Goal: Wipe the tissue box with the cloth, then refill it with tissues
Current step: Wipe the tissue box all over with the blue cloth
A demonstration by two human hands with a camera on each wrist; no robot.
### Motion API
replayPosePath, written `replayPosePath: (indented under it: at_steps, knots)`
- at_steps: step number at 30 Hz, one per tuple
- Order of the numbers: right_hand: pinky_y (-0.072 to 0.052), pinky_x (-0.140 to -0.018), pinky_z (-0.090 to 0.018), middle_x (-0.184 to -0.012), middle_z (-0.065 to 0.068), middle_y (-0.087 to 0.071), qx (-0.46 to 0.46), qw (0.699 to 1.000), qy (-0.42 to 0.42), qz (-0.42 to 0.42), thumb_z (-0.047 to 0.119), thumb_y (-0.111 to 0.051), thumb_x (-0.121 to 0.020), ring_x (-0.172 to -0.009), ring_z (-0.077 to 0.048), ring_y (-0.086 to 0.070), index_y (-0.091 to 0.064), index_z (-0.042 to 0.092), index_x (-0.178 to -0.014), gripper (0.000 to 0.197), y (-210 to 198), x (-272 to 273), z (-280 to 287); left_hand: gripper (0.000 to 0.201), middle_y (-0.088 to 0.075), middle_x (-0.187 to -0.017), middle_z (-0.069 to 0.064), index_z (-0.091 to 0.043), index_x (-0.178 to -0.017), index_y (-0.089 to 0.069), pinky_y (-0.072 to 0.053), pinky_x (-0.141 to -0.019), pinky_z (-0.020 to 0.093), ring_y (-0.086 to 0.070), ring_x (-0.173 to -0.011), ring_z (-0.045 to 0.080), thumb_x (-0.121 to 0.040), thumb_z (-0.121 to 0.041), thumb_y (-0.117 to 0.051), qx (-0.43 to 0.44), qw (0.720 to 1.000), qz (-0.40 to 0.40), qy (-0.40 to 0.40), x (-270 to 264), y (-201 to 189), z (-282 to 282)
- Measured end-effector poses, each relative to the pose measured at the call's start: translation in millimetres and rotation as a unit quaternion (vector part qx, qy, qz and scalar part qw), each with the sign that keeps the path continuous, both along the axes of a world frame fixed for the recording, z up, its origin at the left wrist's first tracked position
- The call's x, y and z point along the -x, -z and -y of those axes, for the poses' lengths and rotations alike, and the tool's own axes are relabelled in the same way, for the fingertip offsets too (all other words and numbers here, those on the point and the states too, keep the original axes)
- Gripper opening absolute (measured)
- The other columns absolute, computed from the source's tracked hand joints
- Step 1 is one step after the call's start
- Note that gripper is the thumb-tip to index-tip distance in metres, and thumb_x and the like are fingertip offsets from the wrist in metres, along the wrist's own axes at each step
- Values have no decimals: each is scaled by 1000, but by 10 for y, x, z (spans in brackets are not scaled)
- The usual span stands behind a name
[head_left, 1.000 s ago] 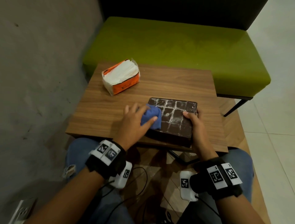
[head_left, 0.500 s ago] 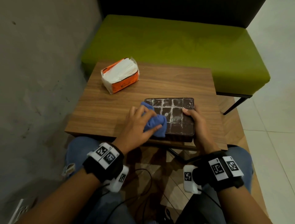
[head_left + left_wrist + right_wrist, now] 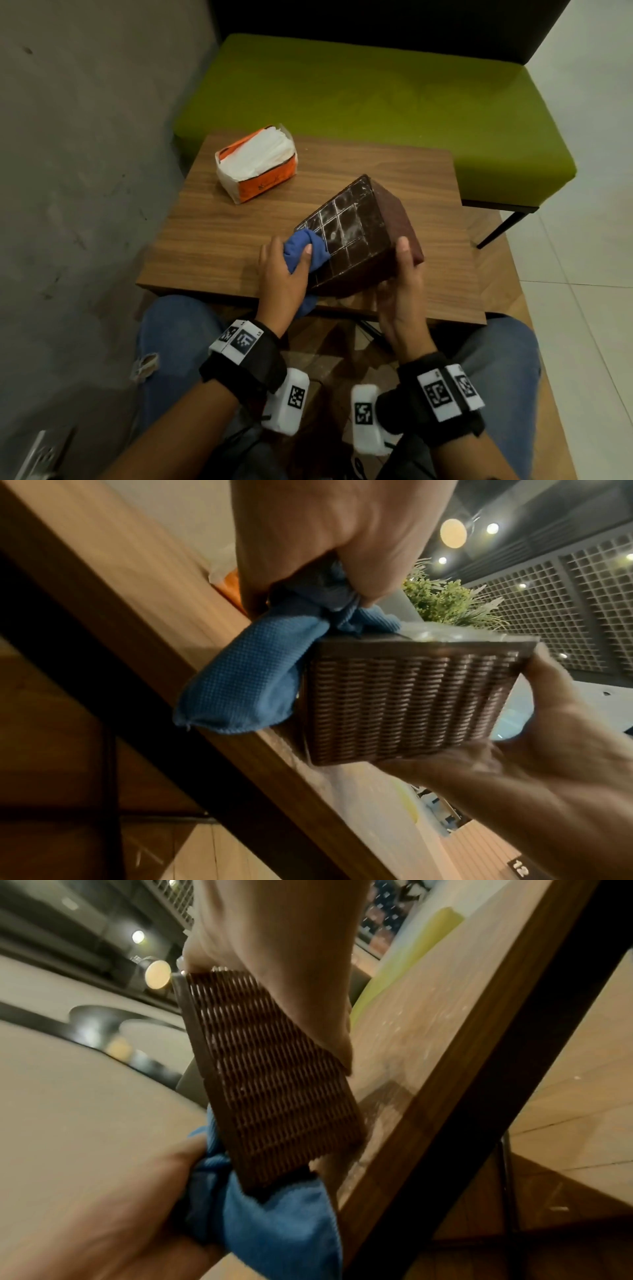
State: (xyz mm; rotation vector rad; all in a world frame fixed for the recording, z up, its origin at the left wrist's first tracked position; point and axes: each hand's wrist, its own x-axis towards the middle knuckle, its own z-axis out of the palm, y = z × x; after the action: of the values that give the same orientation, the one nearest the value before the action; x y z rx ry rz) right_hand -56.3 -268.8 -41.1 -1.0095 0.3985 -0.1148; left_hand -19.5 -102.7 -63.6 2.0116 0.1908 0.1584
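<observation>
The brown tissue box with woven sides is tilted up on its near-left edge at the front of the wooden table. Its dusty gridded face points up and to the left. My right hand grips its near right corner, thumb on the top edge. My left hand holds the bunched blue cloth against the box's left corner. An orange pack of white tissues lies at the table's far left.
A green bench stands right behind the table. A grey concrete wall runs along the left. My knees in jeans sit under the table's front edge, with cables between them.
The box lay flat on the table before; my right hand has tipped it up and turned it. My left hand with the cloth has slid to its left corner.
</observation>
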Motion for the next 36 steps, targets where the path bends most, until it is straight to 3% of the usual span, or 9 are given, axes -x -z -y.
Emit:
replayPosePath:
  at_steps: [3, 6, 11, 16, 21, 27, 30, 34, 36]
  knots:
    - [-35, -112, -49, -157, -4, -24, 149, 988, -41, -10, 58, -85, -52, -139, -20, -36, 15, 46, -147, 138, 86, -36, -234, 19, -57, -94, 8, -15, -93, -48, -48, -75, 31, -56, -87, 18, -89, -31, -58, 57, 998, -21, -15, 63, 31, 11]
    - [-26, -116, -52, -160, -8, -8, 305, 952, -1, 6, 62, -86, -49, -147, -25, -18, 33, 60, -130, 143, 161, -125, -372, 18, -57, -90, 4, -13, -94, -49, -43, -70, 15, -56, -83, 13, -90, -28, -58, 73, 997, -13, 25, 138, 1, 46]
    - [-38, -110, -48, -154, -6, -27, 246, 969, -24, -8, 58, -78, -62, -133, -22, -43, 29, 43, -141, 134, 202, -263, -172, 22, -49, -105, -1, -17, -102, -52, -38, -80, 13, -48, -97, 11, -86, -30, -62, -76, 982, 85, 150, 233, -130, 30]
    - [-52, -94, -44, -145, 1, -32, 192, 981, -30, -13, 54, -71, -66, -122, -22, -52, 11, 47, -147, 115, 124, -290, 14, 30, -46, -111, 10, -9, -105, -55, -46, -85, 43, -46, -104, 27, -85, -30, -65, -90, 995, 48, 25, -66, -132, -47]
    - [-58, -85, -41, -144, -9, -46, 87, 996, -27, -14, 27, -63, -79, -112, -27, -63, -14, 35, -152, 88, 46, -321, 128, 21, -49, -106, 3, -17, -101, -55, -30, -83, 15, -40, -100, 16, -82, -20, -63, -152, 954, 149, 210, 320, -124, 5]
    - [-58, -69, -32, -136, -8, -55, 113, 992, -61, -21, 18, -60, -89, -97, -19, -70, -20, 35, -151, 76, 37, -373, 170, 19, -52, -105, 6, -11, -100, -62, -30, -79, 8, -42, -99, 17, -82, -12, -66, -147, 969, 127, 153, -117, -292, 4]
    - [-58, -68, -33, -133, -11, -57, 98, 993, -57, -31, 19, -61, -87, -94, -23, -71, -24, 35, -150, 74, 53, -403, 212, 22, -52, -107, 5, -13, -100, -60, -30, -79, 14, -41, -101, 18, -79, -6, -64, -165, 952, 137, 216, -22, -339, 115]
    - [-58, -73, -35, -133, -11, -57, 111, 991, -72, -38, 29, -65, -78, -101, -26, -69, -28, 34, -149, 80, 58, -389, 339, 30, -49, -109, -3, -18, -103, -56, -26, -90, 12, -38, -101, 14, -76, -4, -59, -205, 894, 175, 358, 237, -278, -79]
    - [-58, -75, -34, -133, -7, -56, 144, 983, -112, -33, 27, -66, -82, -102, -24, -68, -25, 39, -149, 79, 26, -399, 337, 31, -52, -109, 2, -15, -105, -60, -28, -88, 18, -42, -102, 20, -78, -1, -62, -192, 919, 145, 311, 9, -315, -83]
